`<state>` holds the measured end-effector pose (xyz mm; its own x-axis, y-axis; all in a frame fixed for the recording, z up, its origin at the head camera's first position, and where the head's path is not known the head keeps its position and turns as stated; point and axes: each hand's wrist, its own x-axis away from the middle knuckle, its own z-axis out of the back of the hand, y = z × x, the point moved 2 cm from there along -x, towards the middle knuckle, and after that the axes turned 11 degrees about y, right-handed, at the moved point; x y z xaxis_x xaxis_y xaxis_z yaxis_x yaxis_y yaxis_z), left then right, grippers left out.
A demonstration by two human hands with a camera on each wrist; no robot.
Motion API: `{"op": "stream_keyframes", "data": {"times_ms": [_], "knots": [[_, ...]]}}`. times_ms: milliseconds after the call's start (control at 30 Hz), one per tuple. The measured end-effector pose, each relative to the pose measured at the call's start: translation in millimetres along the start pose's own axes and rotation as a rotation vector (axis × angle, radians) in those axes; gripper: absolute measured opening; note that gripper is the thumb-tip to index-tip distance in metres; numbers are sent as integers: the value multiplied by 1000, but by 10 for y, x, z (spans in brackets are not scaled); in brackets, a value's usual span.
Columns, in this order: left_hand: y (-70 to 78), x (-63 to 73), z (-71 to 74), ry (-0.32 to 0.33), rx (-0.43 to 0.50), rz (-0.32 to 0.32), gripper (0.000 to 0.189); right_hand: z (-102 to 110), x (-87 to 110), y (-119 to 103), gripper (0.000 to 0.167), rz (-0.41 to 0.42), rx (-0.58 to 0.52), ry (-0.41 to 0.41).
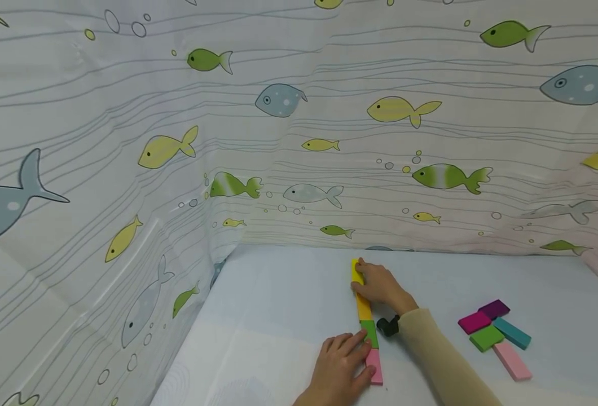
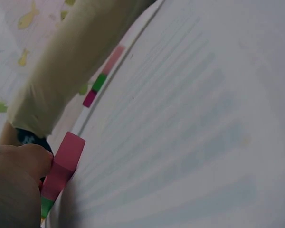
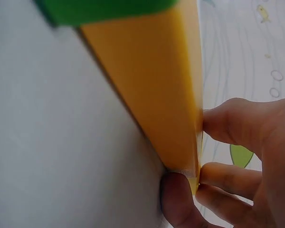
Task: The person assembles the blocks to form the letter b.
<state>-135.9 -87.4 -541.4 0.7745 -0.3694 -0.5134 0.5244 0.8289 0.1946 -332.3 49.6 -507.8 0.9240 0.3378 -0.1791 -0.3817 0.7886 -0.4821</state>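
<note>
A straight row of flat coloured blocks lies on the white table, made up of a yellow block (image 1: 355, 272), an orange-yellow block (image 1: 364, 309), a green block (image 1: 370, 334) and a pink block (image 1: 376, 373). At the far end my right hand (image 1: 382, 286) pinches the yellow block, thumb and fingers on different sides of it; in the right wrist view, one fingertip sits by the orange-yellow block's (image 3: 147, 90) end. My left hand (image 1: 337, 366) rests along the near end, its fingers touching the green and pink blocks. The left wrist view shows the thumb against the pink block (image 2: 65, 164).
To the right lies a loose cluster of blocks: purple (image 1: 494, 308), magenta (image 1: 474, 322), teal (image 1: 513, 332), green (image 1: 487, 338) and light pink (image 1: 512, 361). A fish-patterned curtain (image 1: 299, 163) surrounds the table (image 1: 258, 316) at the back and left.
</note>
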Motion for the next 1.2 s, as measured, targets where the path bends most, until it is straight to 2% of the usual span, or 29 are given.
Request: {"op": "stream_keyframes", "data": {"times_ms": [300,467,700,867,1067,1200], "knots": [[9,16,1,-9,1,7,43,-37,22,34,63,-2,-6,16],[-6,-19,16,17,-21,0,43,-15,-21,19,64,12,-7,22],[-11,-26,17,8,-19,4,43,-1,-36,36,64,41,-31,16],[-1,-24,17,32,-33,-14,42,11,-22,91,58,62,-72,9],[10,-30,24,-39,-2,34,44,12,-16,135,50,81,-81,10],[15,-31,22,-53,4,42,44,2,-12,148,49,83,-69,16]]}}
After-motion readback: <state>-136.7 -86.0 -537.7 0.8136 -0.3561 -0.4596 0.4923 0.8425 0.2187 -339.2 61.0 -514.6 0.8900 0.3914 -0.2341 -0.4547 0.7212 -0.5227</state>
